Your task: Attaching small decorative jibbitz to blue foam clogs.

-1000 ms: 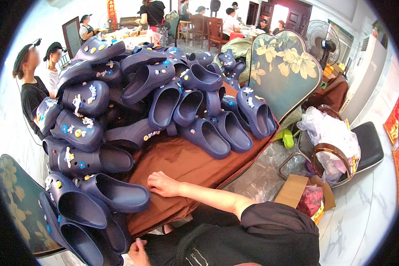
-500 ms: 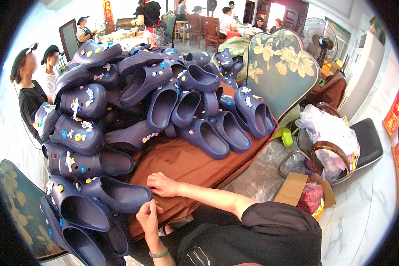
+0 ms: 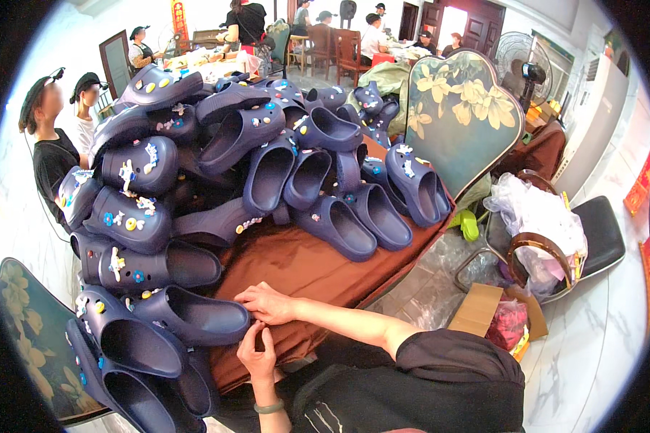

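My right hand is low over the brown cloth, its fingers bent and drawn together beside the open end of a navy clog. Just below it, my left hand has its fingers curled toward the thumb, close to the right fingertips. Whatever is between the fingers of either hand, if anything, is too small or hidden to make out. Several more navy clogs with colourful charms are heaped on the table, among them one with a blue flower charm and another standing at the near left.
A chair back with painted flowers stands at the table's far right corner. Right of the table are a black chair loaded with plastic bags and an opened carton on the floor. Two people stand at the left.
My left hand has moved slightly right and up, nearer my right hand. The right hand stays almost in place by the clog. The whole view has shifted a little.
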`<state>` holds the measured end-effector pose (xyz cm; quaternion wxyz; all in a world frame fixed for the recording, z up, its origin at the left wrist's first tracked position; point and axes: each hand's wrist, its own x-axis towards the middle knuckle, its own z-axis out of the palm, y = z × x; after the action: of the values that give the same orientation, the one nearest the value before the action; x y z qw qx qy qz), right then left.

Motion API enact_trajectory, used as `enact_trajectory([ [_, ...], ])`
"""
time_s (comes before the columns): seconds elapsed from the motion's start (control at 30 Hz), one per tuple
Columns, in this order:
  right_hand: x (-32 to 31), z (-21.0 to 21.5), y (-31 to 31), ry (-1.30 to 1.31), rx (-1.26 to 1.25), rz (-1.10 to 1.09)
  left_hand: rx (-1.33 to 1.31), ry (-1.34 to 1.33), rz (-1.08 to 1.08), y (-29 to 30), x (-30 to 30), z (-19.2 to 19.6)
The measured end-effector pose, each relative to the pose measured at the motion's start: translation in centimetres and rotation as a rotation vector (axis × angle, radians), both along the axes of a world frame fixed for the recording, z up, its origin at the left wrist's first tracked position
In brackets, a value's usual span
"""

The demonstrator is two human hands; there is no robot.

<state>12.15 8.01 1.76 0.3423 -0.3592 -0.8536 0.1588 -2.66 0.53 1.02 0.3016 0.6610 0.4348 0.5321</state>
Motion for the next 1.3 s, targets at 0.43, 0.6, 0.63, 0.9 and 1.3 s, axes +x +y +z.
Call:
enact_trajectory([
  [0.43,0.0,0.2,-0.6,-0.074,0.054,-0.030,0.275,0.671,0.374,-1.3,1.3,0.4],
  [0.6,-0.7,1.1,-1.7,0.081,0.106,-0.022,0.222,0.742,0.431,-2.2,1.3,-0.4],
  [0.63,-0.4,1.8,-2.7,0.127,0.141,-0.008,0.203,0.754,0.409,-2.4,1.1,-0.8],
  [0.9,7.8,1.5,-16.3,-0.048,-0.203,0.172,0.221,0.701,0.333,-3.0,0.3,0.3],
  [1.3,10.0,-13.6,-15.5,-0.561,-0.135,-0.442,0.262,0.565,-0.072,2.5,4.2,-0.7],
])
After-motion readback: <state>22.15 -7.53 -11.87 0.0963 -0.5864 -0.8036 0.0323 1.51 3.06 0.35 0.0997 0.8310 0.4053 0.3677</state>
